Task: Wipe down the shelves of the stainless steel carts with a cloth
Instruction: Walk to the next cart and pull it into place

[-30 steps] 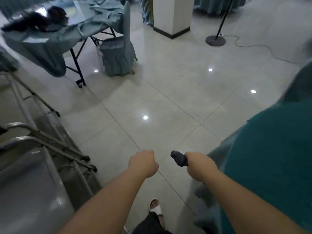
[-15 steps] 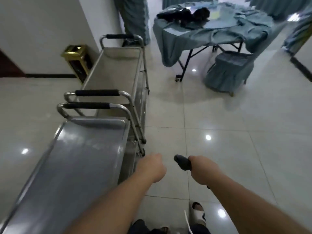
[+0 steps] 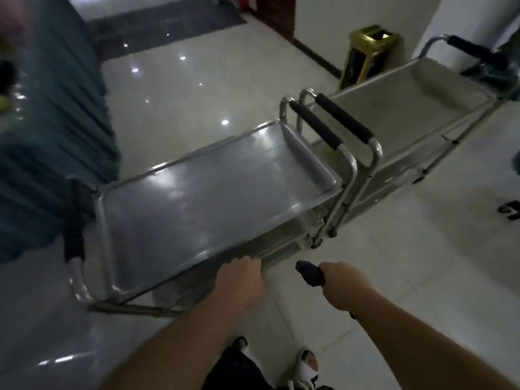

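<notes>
The right hand (image 3: 344,285) clenches the dark cloth (image 3: 311,274) off the near cart (image 3: 213,190), at four o'clock; the left hand (image 3: 239,280) grasps its rim. A careless push could roll it into the second cart (image 3: 408,108).

the fingers of the left hand (image 3: 239,280) curl out of sight at the near cart's (image 3: 197,198) rim, its lower shelves hidden beneath the top one; most of the dark cloth (image 3: 309,273) is buried in the right hand (image 3: 342,285); the far cart (image 3: 408,108) is cut off at the frame's right edge, where motion blur smears teal drapery (image 3: 42,122) on the left
</notes>
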Demonstrator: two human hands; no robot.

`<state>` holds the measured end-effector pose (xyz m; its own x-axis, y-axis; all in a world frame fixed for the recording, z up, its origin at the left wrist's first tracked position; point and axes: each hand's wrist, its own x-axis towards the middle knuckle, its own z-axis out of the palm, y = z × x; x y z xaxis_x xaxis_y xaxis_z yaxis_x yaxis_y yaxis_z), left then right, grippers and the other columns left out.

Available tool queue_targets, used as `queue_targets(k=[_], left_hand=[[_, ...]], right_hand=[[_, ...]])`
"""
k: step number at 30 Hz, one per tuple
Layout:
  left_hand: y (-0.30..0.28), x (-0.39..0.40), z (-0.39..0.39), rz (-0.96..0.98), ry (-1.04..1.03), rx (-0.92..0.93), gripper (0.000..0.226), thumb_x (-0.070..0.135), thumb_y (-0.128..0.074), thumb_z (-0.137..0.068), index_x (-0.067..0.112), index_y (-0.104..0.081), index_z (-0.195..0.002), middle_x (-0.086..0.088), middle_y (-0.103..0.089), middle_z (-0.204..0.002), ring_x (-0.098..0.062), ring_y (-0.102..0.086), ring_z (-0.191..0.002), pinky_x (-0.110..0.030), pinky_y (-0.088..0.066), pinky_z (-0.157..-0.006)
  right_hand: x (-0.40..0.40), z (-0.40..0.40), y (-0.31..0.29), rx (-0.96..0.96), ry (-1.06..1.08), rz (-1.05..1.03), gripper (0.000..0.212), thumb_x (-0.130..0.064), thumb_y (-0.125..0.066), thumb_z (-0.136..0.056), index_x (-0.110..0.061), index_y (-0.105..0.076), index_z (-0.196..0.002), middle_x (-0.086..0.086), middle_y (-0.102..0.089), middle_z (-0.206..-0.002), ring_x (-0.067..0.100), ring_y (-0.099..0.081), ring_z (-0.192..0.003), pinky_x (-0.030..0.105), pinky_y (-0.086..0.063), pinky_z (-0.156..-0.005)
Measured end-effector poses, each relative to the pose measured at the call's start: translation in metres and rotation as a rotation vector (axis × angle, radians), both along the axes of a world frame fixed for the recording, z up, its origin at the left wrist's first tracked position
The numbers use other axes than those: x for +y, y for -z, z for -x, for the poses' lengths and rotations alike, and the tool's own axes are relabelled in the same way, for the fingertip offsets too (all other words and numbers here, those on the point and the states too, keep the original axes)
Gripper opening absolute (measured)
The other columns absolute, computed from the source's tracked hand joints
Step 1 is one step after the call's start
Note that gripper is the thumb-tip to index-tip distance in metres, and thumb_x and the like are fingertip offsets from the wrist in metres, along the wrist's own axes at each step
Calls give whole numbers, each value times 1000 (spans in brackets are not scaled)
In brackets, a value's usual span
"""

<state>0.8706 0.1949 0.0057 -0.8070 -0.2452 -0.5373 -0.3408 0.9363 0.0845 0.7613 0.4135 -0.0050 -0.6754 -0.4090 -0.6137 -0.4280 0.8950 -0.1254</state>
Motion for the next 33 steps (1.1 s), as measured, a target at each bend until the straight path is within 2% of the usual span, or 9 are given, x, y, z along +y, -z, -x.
queue_targets(k=[7,12,15,18,20,25,28,30,33], left_hand=[[28,-40,-139,-14,-372,-101,28,33,-46,-105,18,-56,-127,-8,-59,-133,-30,-60,-123,-41,-47,-100],[45,-64,-195,-68,-546,-128,32,28,-44,-105,20,-53,-134,-5,-59,-131,-26,-59,-118,-39,-43,-99],[57,-76,-215,-79,-598,-122,31,30,-45,-105,21,-52,-134,-4,-59,-130,-25,-59,-115,-38,-45,-94],[68,-81,-228,-87,-621,-149,32,34,-46,-105,20,-53,-133,-5,-58,-128,-27,-59,-116,-41,-49,-98],[77,-81,-234,-85,-628,-176,32,35,-45,-105,18,-53,-132,-7,-58,-126,-27,-59,-116,-43,-51,-100],[112,-86,-238,-130,-758,-157,20,33,-47,-104,17,-54,-114,-6,-59,-110,-25,-61,-101,-44,-55,-93],[144,-93,-237,-163,-843,-137,14,32,-48,-103,20,-51,-108,-6,-58,-108,-25,-61,-98,-46,-56,-91],[174,-101,-238,-180,-877,-128,18,34,-48,-103,20,-54,-113,-6,-60,-112,-25,-61,-99,-46,-56,-91],[223,-119,-243,-205,-973,-96,35,36,-48,-103,21,-54,-134,-7,-60,-128,-28,-62,-111,-47,-55,-96]], right_hand=[[-95,-43,20,-53,-288,35,11,-18,-54,-96,-29,-53,-96,-9,-55,-81,13,-56,-73,28,-44,-63],[-149,-87,33,-111,-370,60,11,-18,-52,-97,-25,-61,-96,-3,-62,-80,15,-61,-73,27,-44,-61],[-169,-104,44,-167,-393,119,11,-19,-53,-97,-24,-62,-99,-2,-64,-81,15,-61,-71,28,-43,-59],[-184,-114,56,-241,-425,139,14,-17,-52,-97,-22,-57,-84,2,-62,-75,19,-57,-67,29,-41,-58],[-192,-117,68,-268,-419,162,16,-18,-53,-97,-20,-56,-82,5,-63,-75,23,-57,-68,32,-40,-58],[-221,-117,114,-316,-439,211,11,-27,-51,-102,-22,-56,-93,2,-63,-83,24,-59,-76,33,-42,-65],[-238,-117,153,-323,-435,232,10,-32,-52,-103,-23,-55,-99,0,-60,-81,18,-55,-70,33,-39,-59],[-245,-117,186,-348,-375,273,13,-34,-54,-103,-21,-58,-101,0,-62,-82,16,-56,-70,31,-38,-56],[-260,-118,235,-383,-309,310,21,-39,-54,-103,-19,-60,-99,2,-65,-81,25,-61,-74,33,-44,-59]])
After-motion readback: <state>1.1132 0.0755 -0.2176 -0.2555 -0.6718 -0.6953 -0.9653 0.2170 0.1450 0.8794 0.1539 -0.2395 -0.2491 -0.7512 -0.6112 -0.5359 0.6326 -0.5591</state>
